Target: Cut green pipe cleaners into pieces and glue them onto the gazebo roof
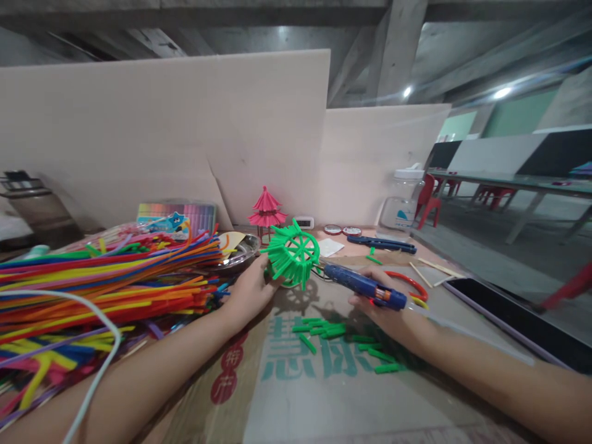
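My left hand (252, 285) is closed on a green wheel-shaped model (292, 253) made of short pipe-cleaner pieces, holding it upright above the cardboard sheet (296, 376). My right hand (377, 303) grips a blue hot glue gun (363, 285), its nozzle pointing left at the lower right side of the green model. Several short green cut pieces (345, 342) lie scattered on the cardboard below both hands.
A large heap of coloured pipe cleaners (106, 283) fills the left side, with a white cord (99, 364) across it. A pink paper pagoda (266, 213), marker box (178, 217), metal dish (238, 253), blue scissors (382, 245), plastic jar (401, 203) and dark tablet (522, 320) stand around. Board partitions close the back.
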A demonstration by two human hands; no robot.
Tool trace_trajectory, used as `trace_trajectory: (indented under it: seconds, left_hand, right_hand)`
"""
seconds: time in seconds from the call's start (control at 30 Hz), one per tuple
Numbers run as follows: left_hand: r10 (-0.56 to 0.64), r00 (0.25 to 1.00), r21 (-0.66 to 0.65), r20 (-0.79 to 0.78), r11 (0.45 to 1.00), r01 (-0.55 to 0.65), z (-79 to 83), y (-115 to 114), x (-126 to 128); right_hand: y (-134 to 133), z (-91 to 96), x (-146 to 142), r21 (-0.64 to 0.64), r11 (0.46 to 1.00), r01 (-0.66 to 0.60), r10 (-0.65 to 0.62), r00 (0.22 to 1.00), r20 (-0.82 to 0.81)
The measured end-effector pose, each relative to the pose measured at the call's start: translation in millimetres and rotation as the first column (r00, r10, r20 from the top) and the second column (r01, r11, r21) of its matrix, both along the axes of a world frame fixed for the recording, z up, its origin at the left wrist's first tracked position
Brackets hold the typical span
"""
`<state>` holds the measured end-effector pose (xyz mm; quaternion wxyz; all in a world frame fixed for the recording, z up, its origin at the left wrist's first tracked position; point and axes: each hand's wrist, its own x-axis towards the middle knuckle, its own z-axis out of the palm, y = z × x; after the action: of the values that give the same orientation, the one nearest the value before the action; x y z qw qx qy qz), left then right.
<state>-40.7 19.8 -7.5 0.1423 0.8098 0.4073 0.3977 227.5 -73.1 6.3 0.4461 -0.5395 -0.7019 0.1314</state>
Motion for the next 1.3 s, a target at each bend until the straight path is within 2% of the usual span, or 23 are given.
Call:
trace_trajectory:
  seconds: [0.33,0.53,0.7,1.3]
  left_hand:
    - [-0.031,0.999,0.04,-0.042,0.999,0.033,2.4,-1,1]
    - [-0.037,0.997,0.054,-0.063,0.998,0.04,2.2,-1,0]
    - [-0.034,0.997,0.07,-0.071,0.997,0.039,3.7,-2,1]
    - [-0.03,0.998,0.032,-0.059,0.999,0.032,5.2,-3,1]
  right_hand:
    - [0,-2.8,-1,-0.011,1.0,0.029,-0.029,0.999,-0.019]
    - [2,-5.8,0,-0.006,1.0,0.005,-0.005,1.0,-0.018]
    - [1,-3.9,-1,-0.012,0.999,0.042,-0.042,0.999,0.002]
    - [4,-8.9,2,0.001,0.999,0.039,-0.039,0.999,0.037]
